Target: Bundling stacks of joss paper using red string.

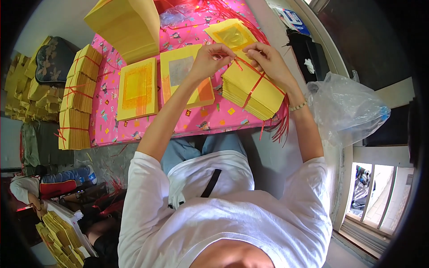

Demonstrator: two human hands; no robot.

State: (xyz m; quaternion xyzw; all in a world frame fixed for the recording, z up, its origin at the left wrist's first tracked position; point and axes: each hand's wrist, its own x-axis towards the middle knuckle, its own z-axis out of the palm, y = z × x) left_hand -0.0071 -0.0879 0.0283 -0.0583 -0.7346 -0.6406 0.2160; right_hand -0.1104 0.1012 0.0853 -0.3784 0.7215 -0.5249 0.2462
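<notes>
You are holding both hands over a tied bundle of yellow paper [237, 85], which is lying near the right edge of a pink patterned table [105, 129]. Your left hand [208, 62] is pinching red ribbon [254, 88] between thumb and fingertip. Your right hand [271, 63] is curling just beside it; whether its fingers are gripping, I cannot tell. Yellow stacks [137, 89] are lying leftward.

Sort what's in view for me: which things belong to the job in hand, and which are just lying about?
In the job, apparently:
yellow paper stack being tied
red ribbon around it
loose red ribbons
tied yellow bundles at table's left

Lying about, apparently:
clear plastic bag
dark flowered cushion
crumpled clear plastic
</notes>
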